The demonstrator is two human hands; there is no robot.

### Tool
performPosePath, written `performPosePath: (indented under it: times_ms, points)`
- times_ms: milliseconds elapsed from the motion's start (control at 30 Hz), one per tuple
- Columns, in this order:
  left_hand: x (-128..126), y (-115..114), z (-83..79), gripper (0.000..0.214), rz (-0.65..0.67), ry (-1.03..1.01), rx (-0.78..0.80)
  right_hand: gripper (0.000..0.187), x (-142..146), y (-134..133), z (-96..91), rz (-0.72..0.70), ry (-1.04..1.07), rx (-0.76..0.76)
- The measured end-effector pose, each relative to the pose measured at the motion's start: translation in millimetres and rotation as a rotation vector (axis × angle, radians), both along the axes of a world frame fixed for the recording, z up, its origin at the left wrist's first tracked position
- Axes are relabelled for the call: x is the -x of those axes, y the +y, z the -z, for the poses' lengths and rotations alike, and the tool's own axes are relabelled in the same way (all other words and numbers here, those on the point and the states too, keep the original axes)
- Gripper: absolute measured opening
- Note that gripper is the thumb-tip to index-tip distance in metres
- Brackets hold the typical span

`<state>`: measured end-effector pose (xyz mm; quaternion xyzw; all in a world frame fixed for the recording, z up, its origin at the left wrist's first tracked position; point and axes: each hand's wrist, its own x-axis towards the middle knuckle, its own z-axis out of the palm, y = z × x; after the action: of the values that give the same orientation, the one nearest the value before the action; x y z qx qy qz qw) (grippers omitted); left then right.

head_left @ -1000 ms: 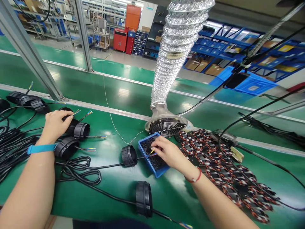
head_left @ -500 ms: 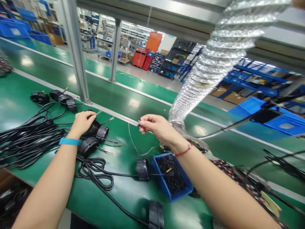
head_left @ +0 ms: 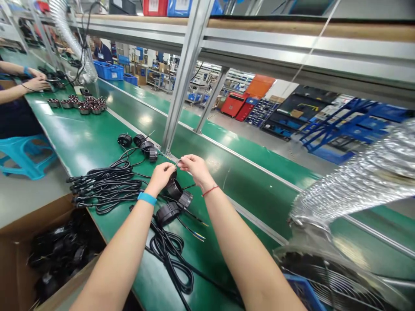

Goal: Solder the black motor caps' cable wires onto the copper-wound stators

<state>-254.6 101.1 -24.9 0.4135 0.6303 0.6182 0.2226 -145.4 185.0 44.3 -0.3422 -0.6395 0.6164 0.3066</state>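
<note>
The bare left hand (head_left: 163,176), with a flat blue band (head_left: 147,198) at the wrist, pinches a thin wire end (head_left: 177,163). The bare right hand (head_left: 195,169), wearing a thin red string bracelet (head_left: 210,190), brings its fingertips together upon this same end; finer detail there is too small to tell. Just below them, round black plastic caps (head_left: 167,213) lie on the glossy green table (head_left: 84,134). To the left is a pile of black cables (head_left: 113,183). Near the table's edge stands an open brown cardboard box (head_left: 13,263).
</note>
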Motion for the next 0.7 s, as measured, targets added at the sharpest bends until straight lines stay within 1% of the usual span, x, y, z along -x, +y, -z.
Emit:
performPosePath:
  times_ms: [100, 233, 533, 700]
  points:
    - [-3, 2, 0.6, 0.022, 0.007, -0.096, -0.03, 0.026, -5, 6, -0.2, -0.033, 0.009, -0.008]
    - [-4, 2, -1.3, 0.018, 0.013, -0.167, -0.046, 0.03, -10, 13, -2.9, -0.078, -0.019, -0.027]
    - [-3, -1, -2.4, 0.018, 0.025, -0.193, -0.05, 0.028, -9, 15, -1.9, -0.1, -0.029, -0.065]
    - [-5, -2, -6.8, 0.016, 0.022, -0.21, -0.04, 0.025, -8, 15, -0.4, -0.109, -0.041, -0.082]
